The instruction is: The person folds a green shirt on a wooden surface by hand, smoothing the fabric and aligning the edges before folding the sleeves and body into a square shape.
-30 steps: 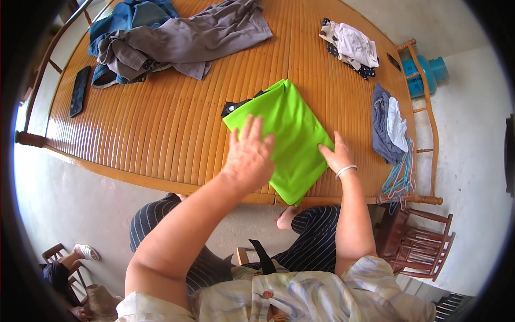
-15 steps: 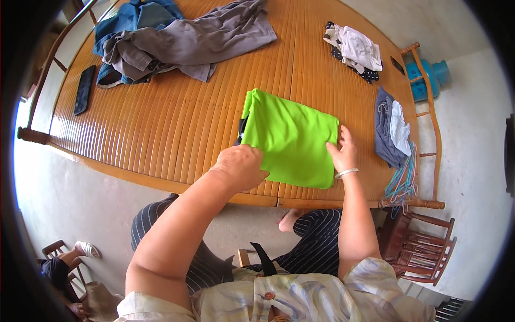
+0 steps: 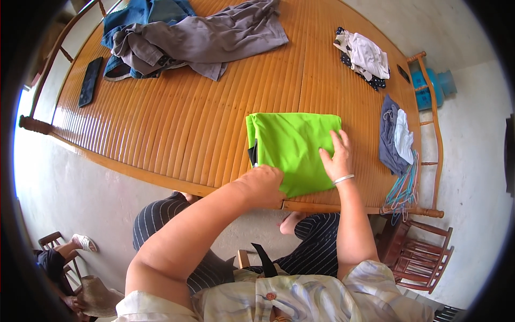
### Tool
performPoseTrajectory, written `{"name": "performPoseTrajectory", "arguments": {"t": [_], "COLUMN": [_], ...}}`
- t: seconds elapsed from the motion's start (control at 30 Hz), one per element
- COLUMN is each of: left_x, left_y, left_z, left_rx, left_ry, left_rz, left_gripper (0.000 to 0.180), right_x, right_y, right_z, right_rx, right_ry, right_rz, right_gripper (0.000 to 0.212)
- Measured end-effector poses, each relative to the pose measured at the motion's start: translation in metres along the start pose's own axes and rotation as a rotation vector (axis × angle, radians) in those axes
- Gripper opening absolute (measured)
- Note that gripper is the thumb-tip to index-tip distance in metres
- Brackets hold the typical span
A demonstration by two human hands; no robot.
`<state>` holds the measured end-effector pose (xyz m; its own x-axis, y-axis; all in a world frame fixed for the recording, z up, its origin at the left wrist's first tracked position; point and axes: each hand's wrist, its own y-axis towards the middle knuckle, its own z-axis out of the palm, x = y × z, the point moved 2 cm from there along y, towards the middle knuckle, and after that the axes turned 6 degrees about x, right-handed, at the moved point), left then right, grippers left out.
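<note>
A bright green folded garment (image 3: 295, 147) lies flat near the front edge of the slatted wooden bed. A dark piece shows between its layers on the left side. Its near left corner is under my left hand (image 3: 261, 185), whose fingers are closed on the fabric, back of the hand up. On the right edge rests my right hand (image 3: 339, 160), fingers spread and thumb lying on the cloth. A bracelet circles my right wrist.
Grey trousers (image 3: 214, 40) and blue denim (image 3: 155, 12) lie heaped at the far left, near a black phone (image 3: 90, 82). Folded clothes (image 3: 366, 56), dark blue folded clothing (image 3: 389, 139) and hangers (image 3: 403, 188) line the right side. A wooden chair (image 3: 421, 257) stands below right.
The green garment has come nearer to me and its far edge now lies straighter. My left hand has shifted right and nearer; my right hand has moved slightly nearer, fingers more over the cloth.
</note>
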<state>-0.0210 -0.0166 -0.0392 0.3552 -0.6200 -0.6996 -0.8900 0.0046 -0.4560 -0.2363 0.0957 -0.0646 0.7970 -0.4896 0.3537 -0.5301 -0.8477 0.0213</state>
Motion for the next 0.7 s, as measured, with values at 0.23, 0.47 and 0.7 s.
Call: {"name": "performPoseTrajectory", "arguments": {"t": [0.23, 0.47, 0.7], "left_x": [0.053, 0.071, 0.074], "left_y": [0.008, 0.029, 0.034], "left_z": [-0.042, -0.034, -0.044], "left_rx": [-0.815, -0.853, -0.868], "left_ry": [-0.457, -0.754, -0.868], "left_rz": [-0.284, -0.384, -0.562], "left_gripper": [0.018, 0.026, 0.033], "right_x": [0.014, 0.020, 0.010], "right_y": [-0.004, 0.001, -0.003], "right_z": [-0.003, -0.004, 0.001], "right_rx": [0.086, 0.160, 0.184], "right_ry": [-0.145, -0.150, -0.080], "right_rz": [0.010, 0.015, 0.031], "right_gripper": [0.061, 0.065, 0.065]}}
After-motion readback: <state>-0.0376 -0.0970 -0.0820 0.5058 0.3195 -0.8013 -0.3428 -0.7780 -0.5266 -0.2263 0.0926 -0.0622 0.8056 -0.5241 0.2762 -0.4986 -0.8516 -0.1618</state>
